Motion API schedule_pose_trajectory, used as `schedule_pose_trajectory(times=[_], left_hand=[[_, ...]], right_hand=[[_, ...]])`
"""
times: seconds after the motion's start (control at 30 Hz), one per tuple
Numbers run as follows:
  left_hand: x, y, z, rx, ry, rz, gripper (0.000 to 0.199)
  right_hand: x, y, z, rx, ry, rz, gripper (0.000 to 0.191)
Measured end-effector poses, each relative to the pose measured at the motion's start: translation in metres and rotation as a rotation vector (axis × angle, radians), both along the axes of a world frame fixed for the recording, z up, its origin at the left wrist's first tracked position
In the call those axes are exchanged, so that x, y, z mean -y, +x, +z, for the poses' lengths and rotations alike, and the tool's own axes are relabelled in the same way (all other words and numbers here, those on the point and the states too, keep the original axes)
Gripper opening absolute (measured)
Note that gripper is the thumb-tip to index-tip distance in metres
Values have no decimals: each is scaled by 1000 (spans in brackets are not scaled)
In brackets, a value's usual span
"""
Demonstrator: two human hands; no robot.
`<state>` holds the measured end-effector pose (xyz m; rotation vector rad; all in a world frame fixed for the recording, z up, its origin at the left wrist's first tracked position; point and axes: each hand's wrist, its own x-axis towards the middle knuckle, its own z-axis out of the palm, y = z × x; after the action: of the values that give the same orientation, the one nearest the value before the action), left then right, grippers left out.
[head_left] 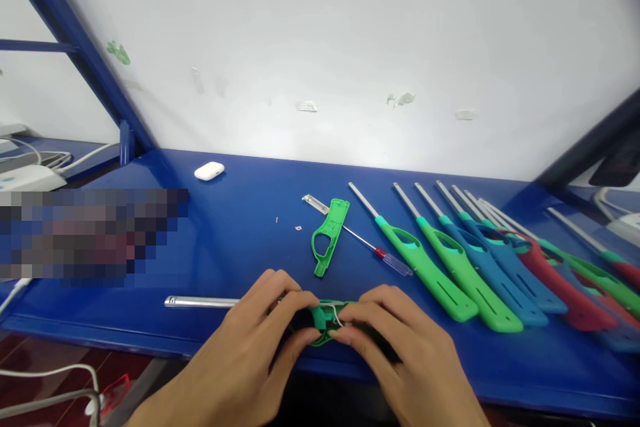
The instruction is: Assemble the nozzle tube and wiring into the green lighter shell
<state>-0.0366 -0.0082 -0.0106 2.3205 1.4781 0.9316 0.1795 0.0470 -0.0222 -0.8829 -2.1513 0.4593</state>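
Note:
An opened green gas lighter lies across both hands at the table's front edge, its inner parts exposed. Its metal tube sticks out to the left. My left hand is closed round the tube end of the housing, thumb and fingertips by the teal trigger part. My right hand pinches the other end, fingertips at a thin white wire. Beyond them lies the loose green housing half, beside a clear fuel tank and a screwdriver with a clear handle.
Several long lighters in green, blue and red, such as a green one, fan out on the right. A small screw, a tiny pale piece and a white earbud case lie on the blue table. A white wall stands behind.

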Motion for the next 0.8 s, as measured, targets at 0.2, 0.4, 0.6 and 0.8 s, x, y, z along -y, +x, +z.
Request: schedule_pose_trajectory(times=[0.2,0.4,0.6,0.8], left_hand=[[1,0,0,-18,18,2,29],[0,-1,0,12,27,-28,27],[-1,-2,-1,5,25,-43,29],[-1,0,0,-17,41,-19,30]], right_hand=[[-1,2,-1,-24,48,-4,28],[0,1,-1,-84,66,19,26],[-1,-1,4,-128,42,24,25],[-2,-4,9,-155,35,-43,29]])
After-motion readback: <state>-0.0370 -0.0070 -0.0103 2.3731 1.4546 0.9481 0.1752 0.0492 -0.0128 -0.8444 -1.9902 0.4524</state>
